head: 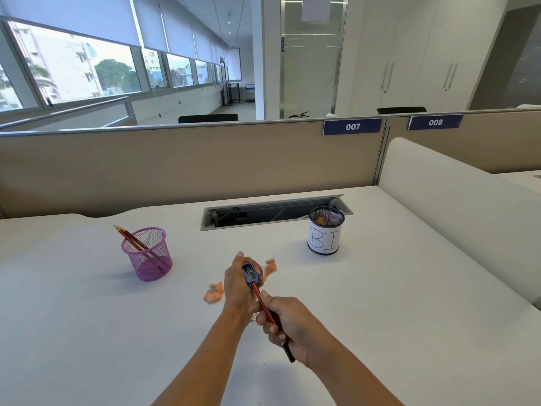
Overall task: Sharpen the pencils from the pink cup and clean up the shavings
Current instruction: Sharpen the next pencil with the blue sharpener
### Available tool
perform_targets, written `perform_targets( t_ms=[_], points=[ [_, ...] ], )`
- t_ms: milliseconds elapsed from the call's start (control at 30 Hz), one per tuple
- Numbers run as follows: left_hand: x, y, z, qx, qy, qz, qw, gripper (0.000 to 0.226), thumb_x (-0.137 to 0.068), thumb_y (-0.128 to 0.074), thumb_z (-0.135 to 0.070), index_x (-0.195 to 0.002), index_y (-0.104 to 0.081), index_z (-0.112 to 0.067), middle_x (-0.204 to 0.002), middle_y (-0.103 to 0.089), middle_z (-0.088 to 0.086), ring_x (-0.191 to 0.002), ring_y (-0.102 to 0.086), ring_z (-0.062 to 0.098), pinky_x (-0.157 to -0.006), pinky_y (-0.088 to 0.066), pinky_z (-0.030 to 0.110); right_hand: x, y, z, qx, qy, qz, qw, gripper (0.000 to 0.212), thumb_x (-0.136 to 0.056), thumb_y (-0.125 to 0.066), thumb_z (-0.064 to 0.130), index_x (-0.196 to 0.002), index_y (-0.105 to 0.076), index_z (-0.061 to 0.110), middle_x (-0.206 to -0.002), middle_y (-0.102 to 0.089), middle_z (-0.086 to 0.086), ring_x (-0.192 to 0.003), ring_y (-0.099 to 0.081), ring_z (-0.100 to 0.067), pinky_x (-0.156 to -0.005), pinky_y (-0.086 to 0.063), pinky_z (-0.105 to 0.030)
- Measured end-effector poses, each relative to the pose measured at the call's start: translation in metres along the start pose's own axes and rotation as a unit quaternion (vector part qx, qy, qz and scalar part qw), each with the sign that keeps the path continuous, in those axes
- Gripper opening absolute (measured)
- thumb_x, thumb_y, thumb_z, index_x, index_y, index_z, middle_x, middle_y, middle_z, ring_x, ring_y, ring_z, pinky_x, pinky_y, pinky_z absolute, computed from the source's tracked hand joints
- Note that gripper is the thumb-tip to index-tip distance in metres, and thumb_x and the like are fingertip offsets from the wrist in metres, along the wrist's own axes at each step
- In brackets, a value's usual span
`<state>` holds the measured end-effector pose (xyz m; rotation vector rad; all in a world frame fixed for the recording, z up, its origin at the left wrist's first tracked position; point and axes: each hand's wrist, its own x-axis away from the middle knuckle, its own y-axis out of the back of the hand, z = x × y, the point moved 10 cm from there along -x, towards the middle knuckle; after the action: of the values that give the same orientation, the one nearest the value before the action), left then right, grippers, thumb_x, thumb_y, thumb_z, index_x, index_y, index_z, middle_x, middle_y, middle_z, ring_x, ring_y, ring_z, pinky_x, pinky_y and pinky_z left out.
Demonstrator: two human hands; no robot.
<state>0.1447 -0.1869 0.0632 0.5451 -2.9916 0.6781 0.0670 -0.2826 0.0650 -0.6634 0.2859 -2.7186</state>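
Note:
My left hand (238, 284) holds a small blue sharpener (249, 273) above the white desk (87, 317). A red-and-black pencil (265, 307) has its tip in the sharpener, and my right hand (288, 323) grips its shaft lower down. Orange shavings lie in a curl (213, 293) left of my hands and another clump (270, 268) sits just right of the sharpener. The pink mesh cup (147, 254) stands at the left with pencils (131, 238) leaning out of it.
A black mesh cup with a white paper label (324, 234) stands at the back right, with something orange inside. Behind it is an open cable tray (275, 212) in the desk. Beige partitions (187, 162) wall the far edge.

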Motion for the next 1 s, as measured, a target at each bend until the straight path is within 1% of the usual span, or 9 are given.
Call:
perform_targets(
  t_ms=[133, 300, 367, 467, 633, 700, 767, 900, 1000],
  points=[
    [-0.004, 0.007, -0.003, 0.018, 0.007, -0.025, 0.999, 0.047, -0.098, -0.033, -0.025, -0.058, -0.048, -0.004, -0.041, -0.05, 0.001, -0.041, -0.041, 0.013, -0.042, -0.033, 0.021, 0.0, -0.002, -0.005, -0.014, -0.021, 0.023, 0.999, 0.038, -0.101, -0.038, 0.026, -0.077, -0.061, 0.007, -0.051, -0.049, 0.004, -0.032, -0.035, -0.002, -0.031, -0.023, -0.011],
    [-0.014, 0.042, 0.003, -0.017, 0.023, -0.128, 0.991, 0.034, -0.097, -0.034, -0.035, -0.091, -0.049, -0.005, -0.07, -0.052, 0.008, -0.062, -0.046, 0.016, -0.054, -0.037, 0.024, 0.0, 0.004, -0.005, 0.018, 0.006, 0.014, 1.0, 0.034, -0.099, -0.042, 0.027, -0.078, -0.061, 0.009, -0.053, -0.053, 0.005, -0.039, -0.038, -0.003, -0.034, -0.024, -0.012],
    [-0.014, 0.052, 0.001, -0.052, 0.006, -0.145, 0.988, 0.04, -0.097, -0.033, -0.039, -0.085, -0.052, -0.005, -0.071, -0.053, 0.009, -0.066, -0.047, 0.016, -0.054, -0.037, 0.025, -0.001, 0.007, -0.003, 0.026, 0.024, 0.005, 0.999, 0.03, -0.097, -0.046, 0.028, -0.079, -0.063, 0.011, -0.055, -0.055, 0.006, -0.041, -0.04, -0.003, -0.035, -0.027, -0.012],
    [-0.011, 0.057, -0.003, -0.128, -0.028, -0.135, 0.982, 0.052, -0.098, -0.029, -0.039, -0.066, -0.054, -0.007, -0.066, -0.054, 0.011, -0.06, -0.046, 0.017, -0.052, -0.035, 0.026, -0.002, 0.012, -0.001, 0.033, 0.044, -0.007, 0.998, 0.024, -0.095, -0.052, 0.026, -0.08, -0.066, 0.013, -0.055, -0.057, 0.008, -0.043, -0.041, -0.002, -0.037, -0.028, -0.012],
    [-0.004, 0.053, -0.005, -0.234, -0.067, -0.094, 0.965, 0.052, -0.095, -0.037, -0.039, -0.066, -0.054, 0.0, -0.058, -0.052, 0.009, -0.052, -0.045, 0.017, -0.051, -0.041, 0.03, -0.005, 0.019, 0.001, 0.06, 0.066, -0.038, 0.995, 0.016, -0.091, -0.058, 0.022, -0.08, -0.068, 0.016, -0.062, -0.058, 0.008, -0.048, -0.043, -0.004, -0.041, -0.029, -0.012],
    [-0.006, 0.051, -0.003, -0.303, -0.086, -0.069, 0.947, 0.051, -0.092, -0.045, -0.042, -0.067, -0.054, 0.002, -0.056, -0.054, 0.007, -0.053, -0.048, 0.018, -0.067, -0.049, 0.04, -0.007, 0.022, 0.002, 0.075, 0.075, -0.051, 0.993, 0.013, -0.09, -0.06, 0.022, -0.081, -0.069, 0.017, -0.065, -0.058, 0.007, -0.05, -0.043, -0.005, -0.044, -0.03, -0.013],
    [-0.009, 0.05, -0.001, -0.382, -0.107, -0.041, 0.917, 0.048, -0.087, -0.052, -0.045, -0.06, -0.051, -0.006, -0.054, -0.055, 0.001, -0.058, -0.051, 0.02, -0.08, -0.045, 0.045, -0.009, 0.025, 0.004, 0.082, 0.082, -0.059, 0.991, 0.012, -0.089, -0.061, 0.022, -0.081, -0.069, 0.017, -0.066, -0.059, 0.006, -0.051, -0.043, -0.006, -0.044, -0.031, -0.013],
    [-0.002, 0.042, -0.002, -0.491, -0.162, 0.003, 0.856, 0.033, -0.079, -0.066, -0.038, -0.064, -0.049, -0.014, -0.066, -0.05, -0.004, -0.07, -0.049, 0.021, -0.061, -0.035, 0.023, -0.013, 0.03, 0.003, 0.08, 0.079, -0.066, 0.991, 0.014, -0.088, -0.062, 0.023, -0.078, -0.069, 0.017, -0.065, -0.059, 0.005, -0.049, -0.043, -0.006, -0.043, -0.03, -0.013],
    [0.004, 0.037, -0.002, -0.561, -0.214, 0.027, 0.799, 0.026, -0.074, -0.072, -0.035, -0.073, -0.053, -0.017, -0.076, -0.047, -0.007, -0.072, -0.046, 0.015, -0.058, -0.029, 0.01, -0.016, 0.033, 0.0, 0.081, 0.072, -0.073, 0.991, 0.015, -0.089, -0.062, 0.024, -0.079, -0.07, 0.016, -0.065, -0.06, 0.005, -0.049, -0.044, -0.006, -0.043, -0.031, -0.013]
  ],
)
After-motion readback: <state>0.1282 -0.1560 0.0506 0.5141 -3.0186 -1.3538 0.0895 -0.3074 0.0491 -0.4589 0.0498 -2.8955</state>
